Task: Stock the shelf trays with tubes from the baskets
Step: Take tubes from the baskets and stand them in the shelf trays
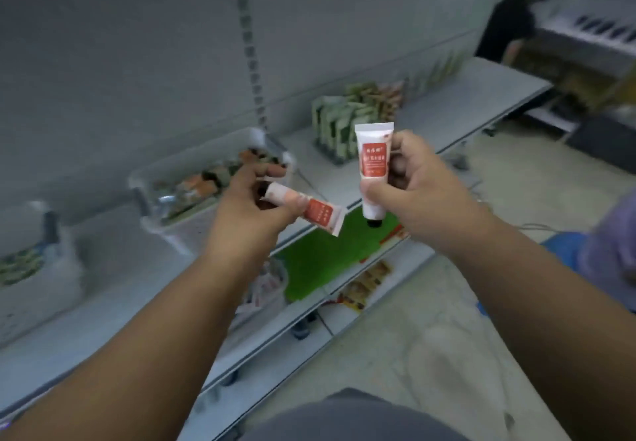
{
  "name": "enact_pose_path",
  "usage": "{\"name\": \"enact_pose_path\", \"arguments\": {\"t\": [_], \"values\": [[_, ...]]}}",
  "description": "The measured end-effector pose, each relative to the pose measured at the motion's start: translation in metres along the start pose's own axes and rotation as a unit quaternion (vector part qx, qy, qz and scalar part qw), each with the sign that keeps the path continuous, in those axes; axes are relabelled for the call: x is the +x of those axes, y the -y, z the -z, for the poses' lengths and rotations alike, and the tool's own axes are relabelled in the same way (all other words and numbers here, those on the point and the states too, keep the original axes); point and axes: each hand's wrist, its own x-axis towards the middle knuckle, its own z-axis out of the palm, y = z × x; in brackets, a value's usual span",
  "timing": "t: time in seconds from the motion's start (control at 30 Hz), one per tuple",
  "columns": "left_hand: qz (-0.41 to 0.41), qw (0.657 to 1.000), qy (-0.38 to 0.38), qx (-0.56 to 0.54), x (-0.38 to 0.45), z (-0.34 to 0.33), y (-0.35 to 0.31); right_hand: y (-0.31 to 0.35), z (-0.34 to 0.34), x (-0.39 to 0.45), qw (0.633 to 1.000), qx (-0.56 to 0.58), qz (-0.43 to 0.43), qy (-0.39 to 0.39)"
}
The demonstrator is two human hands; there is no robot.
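Both forearms reach out: the left hand [253, 199] grips a slanted tube [311, 211], the right hand [418, 182] an upright tube [373, 165]. At ten o'clock the shelf tray [179, 230] looks part-filled; stocking seems midway.

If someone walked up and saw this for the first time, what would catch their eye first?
Two white and red tubes at centre: the right hand holds one tube upright with its dark cap down, and the left hand holds another tube lying tilted. Behind the left hand, a clear tray on the grey shelf already holds tubes. A bright green sheet glows on the shelf below.
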Motion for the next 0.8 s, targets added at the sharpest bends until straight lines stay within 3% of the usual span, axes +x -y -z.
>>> {"name": "enact_pose_path", "arguments": {"t": [0.33,0.43,0.67,0.8], "values": [[0.147,0.970,0.058,-0.186,0.069,-0.135,0.016,-0.058,0.103,0.051,0.995,-0.021,-0.030,-0.094],[0.164,0.964,0.082,-0.190,0.099,-0.167,0.021,-0.075,0.122,0.082,0.991,-0.048,-0.048,-0.114],[0.095,0.988,0.070,-0.099,0.152,-0.216,0.025,-0.099,0.170,0.151,0.987,-0.074,-0.059,-0.132],[0.077,0.994,0.033,-0.071,0.171,-0.236,0.033,-0.126,0.190,0.196,0.988,-0.114,-0.039,-0.097]]}}
